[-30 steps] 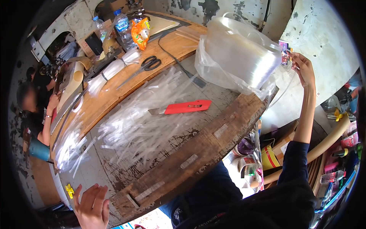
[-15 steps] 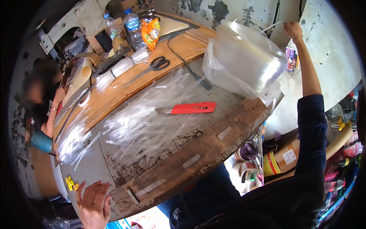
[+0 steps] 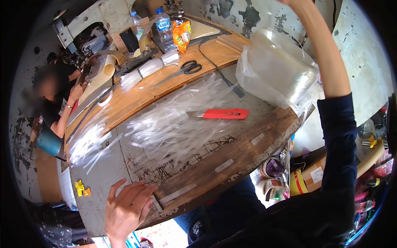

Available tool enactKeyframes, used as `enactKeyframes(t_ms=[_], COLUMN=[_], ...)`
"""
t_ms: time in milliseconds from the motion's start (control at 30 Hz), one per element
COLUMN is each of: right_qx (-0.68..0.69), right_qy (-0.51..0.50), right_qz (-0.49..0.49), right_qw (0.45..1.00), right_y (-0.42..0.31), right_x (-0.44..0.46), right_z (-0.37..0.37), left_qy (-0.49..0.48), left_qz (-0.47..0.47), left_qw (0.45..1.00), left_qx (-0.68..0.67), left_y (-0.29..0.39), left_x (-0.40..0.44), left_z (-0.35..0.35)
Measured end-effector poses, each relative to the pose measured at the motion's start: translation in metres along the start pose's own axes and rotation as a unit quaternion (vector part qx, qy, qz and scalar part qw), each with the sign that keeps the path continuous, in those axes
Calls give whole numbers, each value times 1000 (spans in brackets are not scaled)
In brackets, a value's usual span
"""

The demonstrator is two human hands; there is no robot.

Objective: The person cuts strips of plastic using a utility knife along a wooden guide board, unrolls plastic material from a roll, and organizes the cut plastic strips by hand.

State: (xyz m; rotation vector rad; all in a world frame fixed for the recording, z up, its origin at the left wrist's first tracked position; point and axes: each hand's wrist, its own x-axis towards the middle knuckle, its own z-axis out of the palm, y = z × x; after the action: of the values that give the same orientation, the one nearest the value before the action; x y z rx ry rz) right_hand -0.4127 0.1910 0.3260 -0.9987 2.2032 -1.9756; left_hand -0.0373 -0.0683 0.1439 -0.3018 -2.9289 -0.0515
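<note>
My left hand (image 3: 127, 211) hovers at the wooden board (image 3: 225, 164) along the table's front edge, beside a small metal stop (image 3: 156, 203). Its fingers are loosely bent and apart, with nothing visible in them. Raised high above the large roll of clear plastic strip (image 3: 278, 68), my right hand (image 3: 290, 1) is mostly cut off by the top of the view, and its fingers are hidden. Clear plastic wrapping hangs around the roll. A red box cutter (image 3: 226, 114), blade out, lies on a loose pile of clear cut strips (image 3: 173, 120).
Black-handled scissors (image 3: 191, 67) and a tied bundle of strips (image 3: 149, 70) lie farther back. Water bottles (image 3: 164, 29) and an orange packet (image 3: 181, 36) stand behind them. Another strip pile (image 3: 87, 142) and yellow wrappers (image 3: 79, 188) are at left. A co-worker (image 3: 56, 95) sits far left.
My right hand has risen toward the top edge and mostly left the view. My left hand has moved right and up, closer to the metal stop. The view has shifted slightly.
</note>
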Motion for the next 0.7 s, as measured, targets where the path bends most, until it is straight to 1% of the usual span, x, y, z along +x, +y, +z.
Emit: enactKeyframes(t_ms=[33, 100, 167, 200, 233, 267, 300, 333, 367, 400, 433, 500, 533, 567, 600, 667, 700], right_qx=[0, -18, -146, -117, -118, -109, -95, -130, -65, -84, -63, -4, 24, 23, 43, 63, 144], right_qy=[-53, -98, -131, -237, -302, -331, -356, -397, -430, -491, -508, -515, -517, -514, -506, -495, -513], right_qz=[-19, -42, -105, -37, -46, -124, -201, -161, -155, -138, -184, -154, -138, -138, -152, -168, -143], right_qw=[998, 994, 975, 964, 945, 929, 908, 894, 887, 856, 839, 843, 844, 847, 848, 850, 834], right_y=[-5, -6, 26, 13, 17, 32, 47, 41, 50, 43, 48, 50, 52, 59, 70, 77, 77], right_x=[-25, -59, -72, -105, -128, -149, -171, -194, -214, -226, -242, -265, -274, -287, -302, -317, -323], right_z=[34, 88, 119, 141, 158, 176, 194, 204, 215, 217, 220, 227, 229, 235, 242, 250, 252], left_qy=[7, 13, 27, 27, 95, 161, 171, 171, 188, 203, 178, 133, 123, 104, 145, 83, 84], left_qz=[10, 19, 5, 5, -57, -117, -116, -116, -98, -80, -34, 103, 126, 111, 120, 159, 97], left_qw=[1000, 1000, 999, 1000, 989, 963, 956, 957, 944, 928, 943, 946, 944, 945, 916, 918, 919], left_qx=[-4, -9, -16, -16, -99, -180, -206, -206, -255, -303, -281, -277, -278, -290, -354, -352, -372], left_y=[0, -3, -8, -8, -7, -5, -4, -5, -5, -6, -6, -6, -4, 0, 7, 14, 29], left_x=[3, 9, 15, 18, 21, 24, 26, 24, 21, 18, 16, 10, 0, -10, -15, -25, -35], left_z=[-1, -1, 1, 6, 13, 19, 21, 24, 28, 29, 24, 21, 27, 33, 42, 38, 29])
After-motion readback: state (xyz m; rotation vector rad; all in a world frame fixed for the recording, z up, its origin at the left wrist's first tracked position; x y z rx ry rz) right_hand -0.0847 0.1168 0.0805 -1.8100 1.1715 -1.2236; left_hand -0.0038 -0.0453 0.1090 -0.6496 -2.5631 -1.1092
